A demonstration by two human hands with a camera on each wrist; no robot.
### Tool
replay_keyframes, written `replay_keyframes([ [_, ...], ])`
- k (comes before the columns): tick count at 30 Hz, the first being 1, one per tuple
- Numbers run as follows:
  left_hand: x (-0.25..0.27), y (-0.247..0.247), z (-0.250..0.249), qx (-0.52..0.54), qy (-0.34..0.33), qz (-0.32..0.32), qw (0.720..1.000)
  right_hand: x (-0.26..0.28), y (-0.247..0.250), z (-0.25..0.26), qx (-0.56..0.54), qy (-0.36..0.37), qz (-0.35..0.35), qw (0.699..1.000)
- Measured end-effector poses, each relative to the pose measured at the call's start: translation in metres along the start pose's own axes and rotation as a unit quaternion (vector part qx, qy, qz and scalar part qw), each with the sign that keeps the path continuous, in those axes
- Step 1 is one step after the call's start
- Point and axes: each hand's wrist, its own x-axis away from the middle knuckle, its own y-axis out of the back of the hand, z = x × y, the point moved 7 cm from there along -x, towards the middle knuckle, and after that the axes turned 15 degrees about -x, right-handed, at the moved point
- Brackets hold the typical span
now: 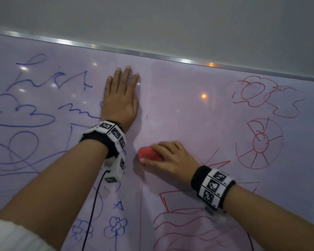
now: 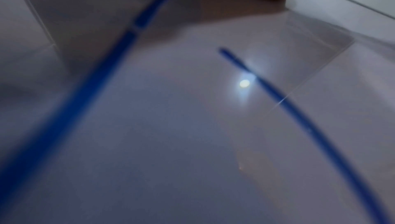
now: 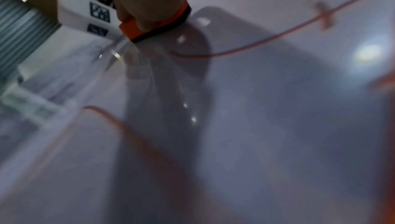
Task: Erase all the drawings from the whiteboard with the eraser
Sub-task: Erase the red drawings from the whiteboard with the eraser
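The head view is dim and cool, the glossy whiteboard [image 1: 170,98] speckled with small white reflections at upper left and one orange glint near its middle, while its aluminium frame [image 1: 116,49] bows with wide-angle distortion. Both wrist views are darker and soft — the left wrist view holds blurred blue marker lines [image 2: 85,95] and a haloed white glare spot. The right wrist view is smeared by motion blur, with a long grey shadow under the eraser [image 3: 149,28] and glare at right.

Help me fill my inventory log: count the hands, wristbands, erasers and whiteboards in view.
Hands: 2 (left hand, right hand)
Wristbands: 2 (left wristband, right wristband)
Erasers: 1 (eraser)
Whiteboards: 1 (whiteboard)
Total: 6
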Motion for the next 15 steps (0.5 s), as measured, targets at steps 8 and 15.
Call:
replay_keyframes([
  [8, 0.002, 0.002, -0.001, 0.003, 0.003, -0.005, 1.0, -0.051, 0.051, -0.072, 0.005, -0.246, -0.165, 0.955],
  [15, 0.0, 0.002, -0.001, 0.002, 0.005, -0.005, 1.0, -0.036, 0.023, -0.037, 0.017, -0.123, -0.036, 0.992],
])
